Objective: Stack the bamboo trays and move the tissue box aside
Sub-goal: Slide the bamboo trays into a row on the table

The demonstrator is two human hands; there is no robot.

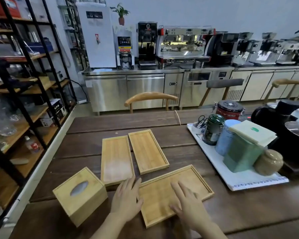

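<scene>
Three bamboo trays lie flat on the dark wooden table. The left tray (116, 159) and the middle tray (148, 150) sit side by side, apart from each other. The large near tray (195, 180) lies slanted in front of them. My left hand (127, 199) hovers with spread fingers at that tray's left edge, holding nothing. My right hand (190, 204) rests flat, fingers apart, over the inside of the near tray. A bamboo tissue box (79, 194) with an oval slot stands left of my left hand, untouched.
A white tray (238, 181) at the right carries several jars and tins, with dark kettles behind it. A wooden chair (150, 98) stands at the table's far edge. Black shelving (21, 94) lines the left side. Coffee machines stand on a steel counter (145, 71) at the back.
</scene>
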